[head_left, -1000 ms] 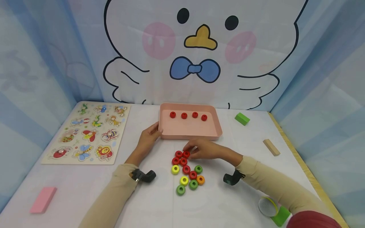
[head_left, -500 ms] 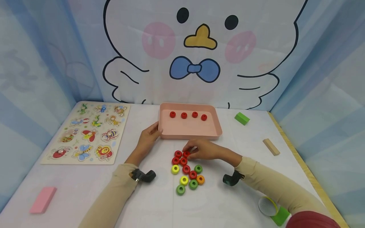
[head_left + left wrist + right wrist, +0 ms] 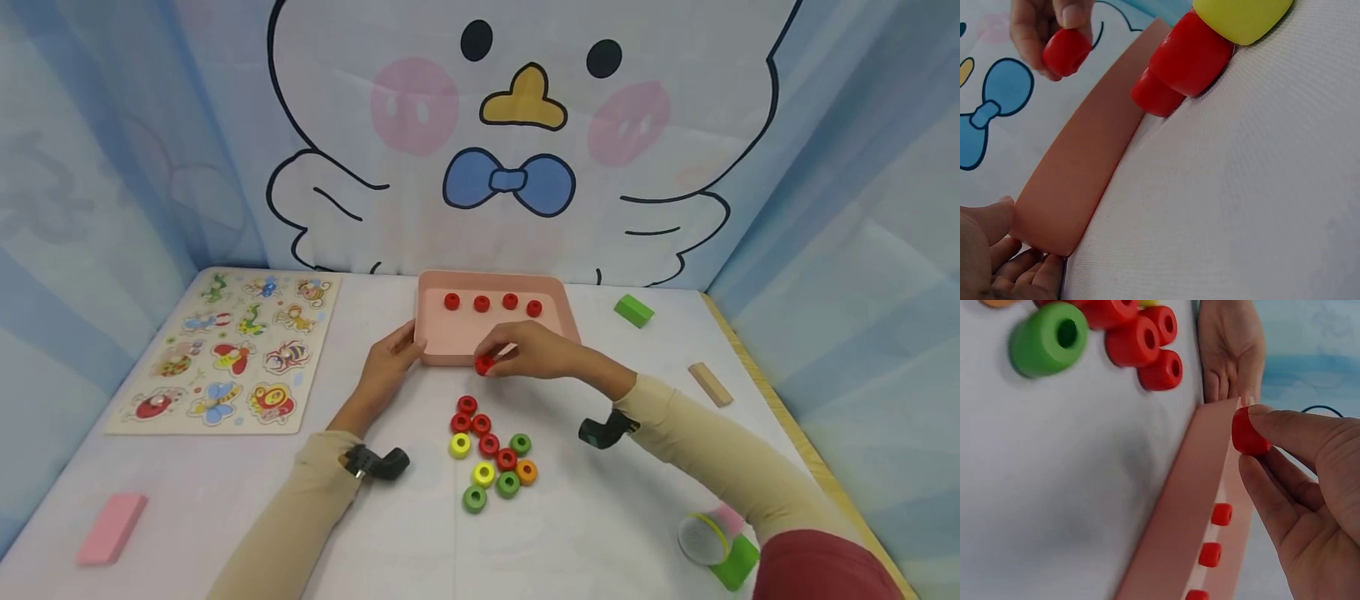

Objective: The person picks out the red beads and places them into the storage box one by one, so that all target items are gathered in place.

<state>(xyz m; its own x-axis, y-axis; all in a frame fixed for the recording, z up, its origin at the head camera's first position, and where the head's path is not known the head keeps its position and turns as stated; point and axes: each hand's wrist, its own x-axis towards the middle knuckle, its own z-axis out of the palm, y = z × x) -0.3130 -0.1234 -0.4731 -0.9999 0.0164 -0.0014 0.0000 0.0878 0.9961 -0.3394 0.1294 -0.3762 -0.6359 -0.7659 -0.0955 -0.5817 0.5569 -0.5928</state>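
Broadly, I see a white bench (image 3: 225, 517) with a wooden insect puzzle board (image 3: 232, 350) lying flat at its far left. At the back centre sits the pink tray (image 3: 450, 337), its long side running left to right; inside it four red beads (image 3: 492, 303) stand in a row along the far wall. My left hand (image 3: 386, 367) rests against the tray's near left corner, fingers (image 3: 1019, 265) relaxed and fairly straight, gripping nothing.

My right hand (image 3: 536, 350) hovers over the tray's near wall, thumb and fingers (image 3: 1291, 428) pinching one red bead (image 3: 485, 364). The bead is clear of the bench, at the near rim; in the right wrist view it sits just above the rim's edge. I cannot tell which way its hole points, since the fingers cover its ends.

Nearer to me, a loose cluster of beads (image 3: 491, 454) lies on the bench: red ones at the top, then yellow, green and one orange, most with holes facing up. A green block (image 3: 633, 311) and a plain wooden block (image 3: 712, 384) lie to the right, and a pink block (image 3: 111, 527) at near left.
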